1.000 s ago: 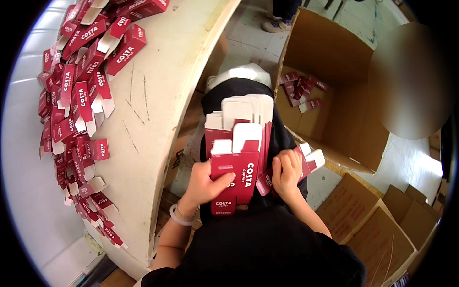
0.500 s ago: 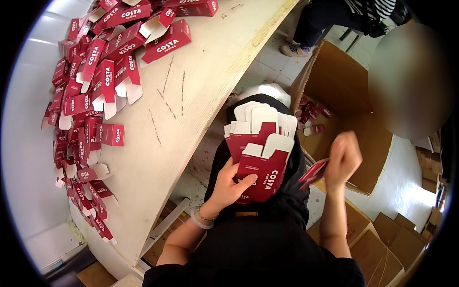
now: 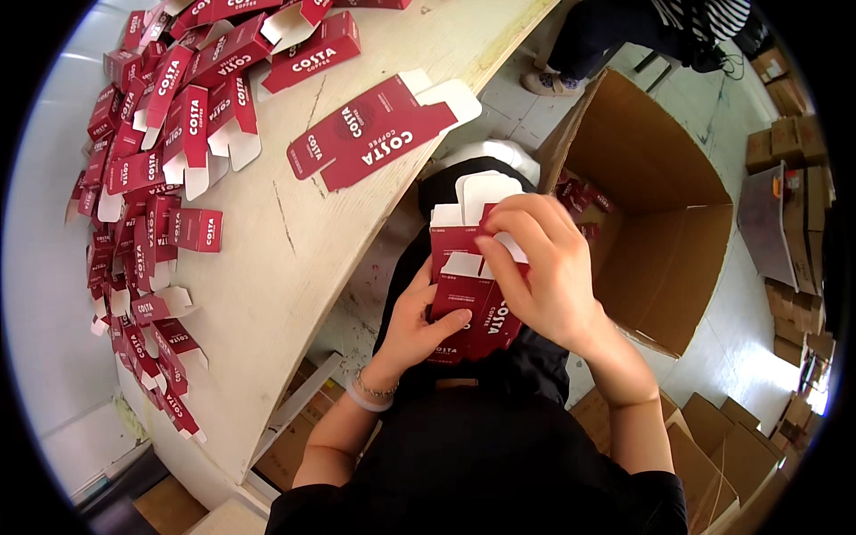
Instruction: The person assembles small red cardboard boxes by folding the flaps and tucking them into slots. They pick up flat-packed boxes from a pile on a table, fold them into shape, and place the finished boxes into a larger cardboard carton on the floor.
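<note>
My left hand [image 3: 426, 316] holds a stack of flat red-and-white folding cartons [image 3: 464, 299] upright over my lap, its thumb lying across the front one. White flaps stick up along the stack's top. At the stack's upper right, my right hand [image 3: 539, 259] is closed with curled fingers around a flap of a carton; the fingers hide part of it. One single flat carton [image 3: 383, 134] shows over the table's right side, white flaps toward the edge. Whether it lies on the wood or hangs above it, I cannot tell.
Many folded red cartons [image 3: 187, 125] lie heaped along the left and far side of the pale wooden table [image 3: 259, 312]. A big open cardboard box [image 3: 655, 160] with red cartons inside stands to the right. Another person's leg [image 3: 597, 40] is at the far right; more boxes [image 3: 789, 214] are stacked beyond.
My right hand has come from the right, where it held a carton, to the top of the stack. A flat carton now shows over the table.
</note>
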A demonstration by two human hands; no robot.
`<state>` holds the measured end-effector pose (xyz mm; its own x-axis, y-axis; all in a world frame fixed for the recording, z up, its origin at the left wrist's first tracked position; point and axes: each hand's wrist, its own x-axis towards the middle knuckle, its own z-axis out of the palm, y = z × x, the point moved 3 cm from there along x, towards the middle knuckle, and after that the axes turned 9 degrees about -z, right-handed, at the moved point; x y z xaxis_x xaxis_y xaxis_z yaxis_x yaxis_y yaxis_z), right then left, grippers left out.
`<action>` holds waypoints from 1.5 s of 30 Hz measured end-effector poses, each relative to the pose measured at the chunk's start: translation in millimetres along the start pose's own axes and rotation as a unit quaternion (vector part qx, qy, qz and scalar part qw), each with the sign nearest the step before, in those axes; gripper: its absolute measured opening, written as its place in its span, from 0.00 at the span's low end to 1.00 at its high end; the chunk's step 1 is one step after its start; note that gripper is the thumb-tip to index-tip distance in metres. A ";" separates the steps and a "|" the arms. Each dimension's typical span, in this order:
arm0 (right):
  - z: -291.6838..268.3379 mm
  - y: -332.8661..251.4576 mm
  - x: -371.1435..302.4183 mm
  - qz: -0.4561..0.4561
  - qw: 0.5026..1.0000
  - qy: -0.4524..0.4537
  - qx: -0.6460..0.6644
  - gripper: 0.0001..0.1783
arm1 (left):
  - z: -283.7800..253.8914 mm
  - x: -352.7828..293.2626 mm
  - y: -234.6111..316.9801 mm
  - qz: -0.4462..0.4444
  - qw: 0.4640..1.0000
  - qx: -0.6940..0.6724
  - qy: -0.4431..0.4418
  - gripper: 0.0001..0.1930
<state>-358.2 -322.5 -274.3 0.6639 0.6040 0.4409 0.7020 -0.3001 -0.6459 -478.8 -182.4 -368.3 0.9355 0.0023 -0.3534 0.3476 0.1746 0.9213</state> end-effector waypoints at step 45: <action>80.8 32.2 -111.8 0.378 0.794 0.205 0.429 0.35 | -4.3 17.8 3.3 0.004 0.985 0.151 -0.080 0.22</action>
<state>-430.7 -340.0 -394.8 0.9639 0.1459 -0.2229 -0.2546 0.2576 -0.9321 -461.3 -177.5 -372.3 0.9282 -0.1566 -0.3376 0.3204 -0.1249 0.9390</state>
